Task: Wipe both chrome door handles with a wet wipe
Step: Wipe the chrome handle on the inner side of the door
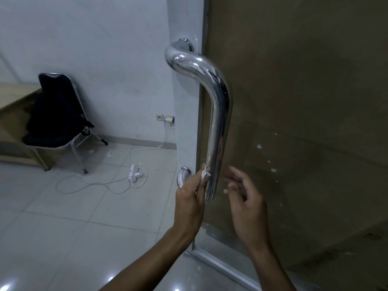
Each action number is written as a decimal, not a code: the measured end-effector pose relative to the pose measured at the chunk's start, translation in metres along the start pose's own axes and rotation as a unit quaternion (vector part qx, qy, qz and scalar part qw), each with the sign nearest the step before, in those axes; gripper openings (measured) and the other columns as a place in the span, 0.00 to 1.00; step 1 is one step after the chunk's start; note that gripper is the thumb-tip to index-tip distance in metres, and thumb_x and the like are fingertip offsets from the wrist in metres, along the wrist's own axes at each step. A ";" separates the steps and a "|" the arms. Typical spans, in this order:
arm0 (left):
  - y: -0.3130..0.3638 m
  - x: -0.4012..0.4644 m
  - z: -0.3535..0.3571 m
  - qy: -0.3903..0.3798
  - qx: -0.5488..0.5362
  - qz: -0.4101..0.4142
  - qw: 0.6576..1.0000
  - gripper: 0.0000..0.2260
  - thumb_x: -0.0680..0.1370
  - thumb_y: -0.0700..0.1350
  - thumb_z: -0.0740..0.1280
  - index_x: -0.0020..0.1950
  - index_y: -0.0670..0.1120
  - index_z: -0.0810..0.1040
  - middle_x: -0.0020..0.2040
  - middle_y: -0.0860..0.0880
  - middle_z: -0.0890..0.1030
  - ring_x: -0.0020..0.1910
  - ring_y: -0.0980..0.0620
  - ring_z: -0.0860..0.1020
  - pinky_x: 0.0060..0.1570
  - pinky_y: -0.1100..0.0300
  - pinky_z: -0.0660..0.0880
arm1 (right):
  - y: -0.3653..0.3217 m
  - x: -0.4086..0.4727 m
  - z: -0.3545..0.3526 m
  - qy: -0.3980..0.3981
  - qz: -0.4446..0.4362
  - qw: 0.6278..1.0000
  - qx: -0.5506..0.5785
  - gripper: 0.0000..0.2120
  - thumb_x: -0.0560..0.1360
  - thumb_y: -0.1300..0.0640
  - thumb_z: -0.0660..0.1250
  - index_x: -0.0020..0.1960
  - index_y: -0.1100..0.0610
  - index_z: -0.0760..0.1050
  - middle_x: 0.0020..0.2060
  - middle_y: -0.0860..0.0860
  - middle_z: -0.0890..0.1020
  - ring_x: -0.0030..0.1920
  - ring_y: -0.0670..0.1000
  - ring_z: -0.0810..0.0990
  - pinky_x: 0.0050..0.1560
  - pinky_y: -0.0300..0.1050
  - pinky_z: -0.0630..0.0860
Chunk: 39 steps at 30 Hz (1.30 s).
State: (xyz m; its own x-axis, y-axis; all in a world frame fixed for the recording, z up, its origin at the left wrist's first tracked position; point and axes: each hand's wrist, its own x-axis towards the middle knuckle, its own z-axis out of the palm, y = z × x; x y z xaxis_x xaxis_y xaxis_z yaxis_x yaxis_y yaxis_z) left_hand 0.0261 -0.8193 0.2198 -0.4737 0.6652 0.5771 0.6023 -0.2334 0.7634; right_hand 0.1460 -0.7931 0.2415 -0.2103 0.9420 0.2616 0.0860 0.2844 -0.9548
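Note:
A long curved chrome door handle (218, 122) runs down the edge of a glass door (304, 101). Its upper mount and a lower mount (184, 175) show on the far side of the glass. My left hand (191, 202) is at the handle's lower end, fingers pointing up, pinching a small white wet wipe (204, 173) against the chrome. My right hand (245, 198) hovers just right of the handle's lower end, fingers loosely curled, holding nothing and not touching the handle.
A folding chair (60, 127) with a black bag stands at the left beside a wooden desk (12, 101). A white cable and power strip (134, 175) lie on the tiled floor. A wall socket (168, 119) sits low on the wall.

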 end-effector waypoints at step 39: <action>-0.007 0.013 -0.004 0.057 -0.030 0.063 0.996 0.15 0.77 0.43 0.68 0.65 0.46 0.78 0.57 0.60 0.79 0.53 0.70 0.78 0.57 0.69 0.75 | 0.009 -0.003 0.007 0.007 0.034 0.999 0.021 0.18 0.80 0.63 0.62 0.60 0.43 0.78 0.54 0.37 0.82 0.57 0.41 0.80 0.58 0.55 0.80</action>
State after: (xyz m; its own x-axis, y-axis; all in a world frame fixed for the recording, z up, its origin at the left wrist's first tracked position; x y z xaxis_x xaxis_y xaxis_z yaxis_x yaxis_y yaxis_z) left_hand 0.0128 -0.8120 0.2237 -0.4681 0.5438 0.6965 0.6241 -0.3545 0.6963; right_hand 0.1407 -0.7950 0.2310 -0.1919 0.9613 0.1975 0.0595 0.2123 -0.9754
